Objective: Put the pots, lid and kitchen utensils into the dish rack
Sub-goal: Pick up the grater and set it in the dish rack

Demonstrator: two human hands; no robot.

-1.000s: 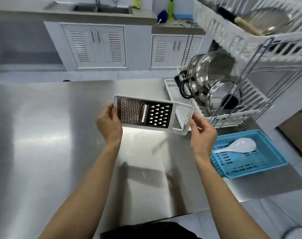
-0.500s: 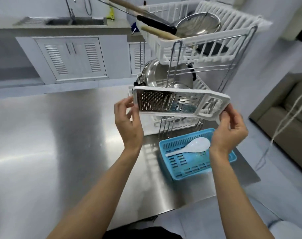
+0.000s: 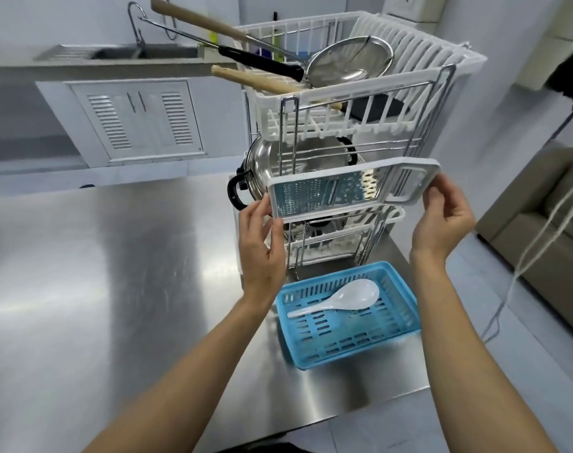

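Note:
I hold a flat white-framed grater [image 3: 324, 192] level in front of the two-tier dish rack [image 3: 373, 93]. My left hand [image 3: 260, 238] pinches its left end and my right hand [image 3: 442, 217] grips its handle end. The grater hangs between the tiers, just ahead of the lower shelf. A steel pot [image 3: 262, 161] with black handles lies on that lower tier. The upper white basket holds a mesh strainer [image 3: 350, 62], wooden-handled utensils [image 3: 255, 81] and a black-handled tool [image 3: 262, 65]. A white rice spoon [image 3: 337, 299] lies in a blue basket [image 3: 389, 338].
The steel table [image 3: 99, 273] stretches left of the rack; its front and right edges are close to the blue basket. A counter with a sink [image 3: 131, 53] and white cabinets [image 3: 135, 122] stands behind. A sofa [image 3: 546, 223] and hanging cords [image 3: 540, 230] are at the right.
Both hands have lifted the grater from above the table and carried it right, up to the rack's lower tier. The view has swung toward the rack.

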